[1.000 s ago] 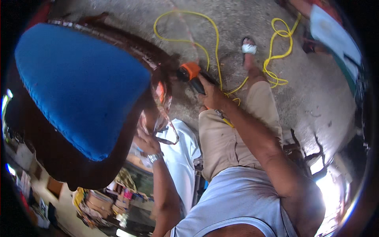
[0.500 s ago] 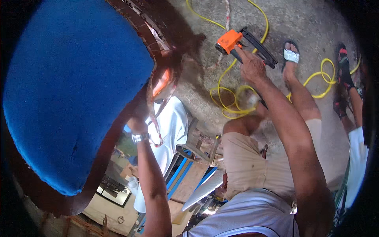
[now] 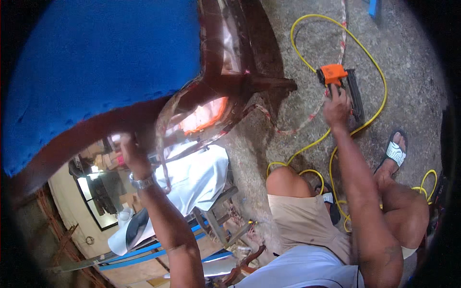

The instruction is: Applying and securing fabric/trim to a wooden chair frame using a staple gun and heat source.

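Note:
My right hand (image 3: 337, 108) is closed round the handle of an orange and black staple gun (image 3: 334, 74), low over the concrete floor. Whether the gun touches the floor I cannot tell. At the left, a dark brown wooden chair frame (image 3: 144, 108) surrounds a blue padded panel (image 3: 110, 48). My left hand (image 3: 133, 151), with a metal watch at the wrist, grips the lower edge of that frame; its fingertips are partly hidden and a little blurred. Strips of pale fabric (image 3: 163, 144) hang from the frame beside this hand.
A yellow air hose (image 3: 384, 86) loops over the floor round the gun and past my legs. A red-and-white wrapped cord (image 3: 343, 43) trails nearby. White sheeting (image 3: 197, 173) covers a wooden stand at the lower left. A blue piece (image 3: 372, 7) lies at the far right.
My right hand has moved the staple gun right and lower toward the floor. The chair has shifted and turned in view, with my left hand still at its frame. My knees are more bent.

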Demonstrator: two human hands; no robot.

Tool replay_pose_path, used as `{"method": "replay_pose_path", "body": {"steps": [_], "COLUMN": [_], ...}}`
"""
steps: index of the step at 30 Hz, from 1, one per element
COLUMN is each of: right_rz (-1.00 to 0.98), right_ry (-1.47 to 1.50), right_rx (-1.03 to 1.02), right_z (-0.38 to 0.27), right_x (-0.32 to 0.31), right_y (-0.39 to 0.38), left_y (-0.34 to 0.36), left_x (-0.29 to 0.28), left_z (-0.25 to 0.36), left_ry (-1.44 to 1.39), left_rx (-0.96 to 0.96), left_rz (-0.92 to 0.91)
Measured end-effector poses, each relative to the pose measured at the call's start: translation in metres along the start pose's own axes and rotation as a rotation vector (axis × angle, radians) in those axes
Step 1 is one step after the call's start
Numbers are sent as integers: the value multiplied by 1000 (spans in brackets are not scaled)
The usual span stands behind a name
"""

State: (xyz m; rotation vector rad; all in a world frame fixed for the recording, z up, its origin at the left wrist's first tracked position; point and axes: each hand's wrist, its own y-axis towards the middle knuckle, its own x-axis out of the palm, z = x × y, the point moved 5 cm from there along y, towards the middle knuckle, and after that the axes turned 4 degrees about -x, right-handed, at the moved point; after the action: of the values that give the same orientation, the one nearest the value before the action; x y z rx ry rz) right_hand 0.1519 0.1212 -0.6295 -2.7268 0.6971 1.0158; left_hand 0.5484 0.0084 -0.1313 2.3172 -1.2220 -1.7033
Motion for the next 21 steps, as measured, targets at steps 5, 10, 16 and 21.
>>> {"method": "replay_pose_path", "body": {"steps": [5,10,16,21], "right_rz": [-482,-607,-837,-850], "right_ry": [1313,1974,2058,2159], "right_rx": [57,281,672,417], "right_z": [-265,-378,-356,-395], "right_x": [-37,-93,-102,-92], "right_y": [-42,-53,-75,-57], "left_y": [2,19,27,37], "left_x": [1,15,2,9], "left_z": [-54,21,31,58], "left_ry": [68,-543,-439,-735], "left_rx": [-362,-574,-738,-767], "left_rz": [-201,-308,-435,-380]}}
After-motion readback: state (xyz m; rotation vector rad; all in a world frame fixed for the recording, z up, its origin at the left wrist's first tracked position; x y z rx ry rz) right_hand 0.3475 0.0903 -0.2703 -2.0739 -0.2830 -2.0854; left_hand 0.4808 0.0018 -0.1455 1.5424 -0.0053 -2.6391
